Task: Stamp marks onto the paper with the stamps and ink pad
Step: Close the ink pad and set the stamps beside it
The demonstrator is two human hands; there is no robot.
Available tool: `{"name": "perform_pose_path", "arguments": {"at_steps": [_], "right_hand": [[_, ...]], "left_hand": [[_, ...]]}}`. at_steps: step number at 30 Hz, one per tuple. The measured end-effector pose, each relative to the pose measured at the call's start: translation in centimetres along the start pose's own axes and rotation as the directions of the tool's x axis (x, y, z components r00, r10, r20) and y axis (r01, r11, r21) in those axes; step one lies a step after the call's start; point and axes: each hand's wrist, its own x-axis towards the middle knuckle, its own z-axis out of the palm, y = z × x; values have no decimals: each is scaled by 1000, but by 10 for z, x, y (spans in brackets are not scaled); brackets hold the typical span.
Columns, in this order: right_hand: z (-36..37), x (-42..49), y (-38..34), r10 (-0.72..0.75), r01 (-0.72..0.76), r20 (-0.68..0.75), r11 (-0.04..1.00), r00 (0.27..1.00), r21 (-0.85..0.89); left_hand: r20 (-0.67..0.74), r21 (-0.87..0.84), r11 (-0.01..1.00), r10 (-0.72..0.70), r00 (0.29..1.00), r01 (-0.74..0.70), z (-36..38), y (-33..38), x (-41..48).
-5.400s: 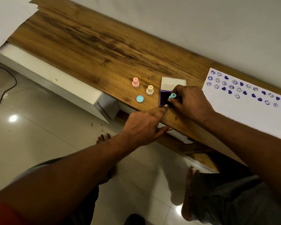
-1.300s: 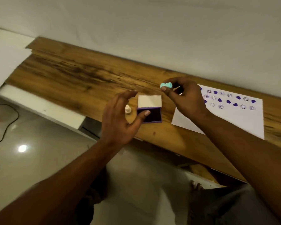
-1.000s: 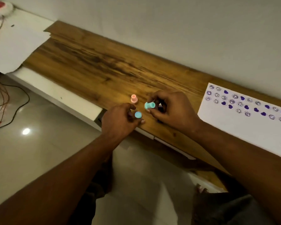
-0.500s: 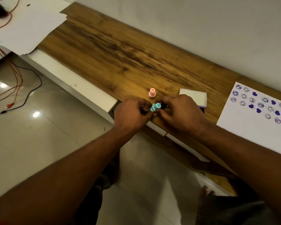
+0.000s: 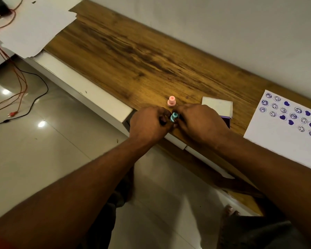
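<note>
Wooden bench (image 5: 133,56) along the wall, white sheets overhanging its far left end. Stamped paper (image 5: 284,137) at the right end, rows of purple smileys and hearts near its far edge. Open ink pad (image 5: 218,108) just left of the paper, white lid raised, partly hidden by the right hand (image 5: 199,124). Left hand (image 5: 147,124) and right hand meeting at the front edge, fingertips of both pinching the teal stamp (image 5: 174,117). Pink stamp (image 5: 171,101) upright just beyond the hands.
</note>
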Motion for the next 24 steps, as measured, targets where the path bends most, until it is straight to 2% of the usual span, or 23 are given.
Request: {"name": "perform_pose_path", "arguments": {"at_steps": [15,20,24], "right_hand": [[-6,1,-3,-6,11,61,997,998,-80],[-25,-13,12,-9,29,-233,996,972,82],[-35,-22,51,101,-63,-368,992,924,113]], "left_hand": [[44,3,1000,16,999,-16,-6,6,1],[22,-15,1000,22,1000,-22,-5,8,-3],[-1,-1,1000,25,1000,-25,-7,8,-5]]}}
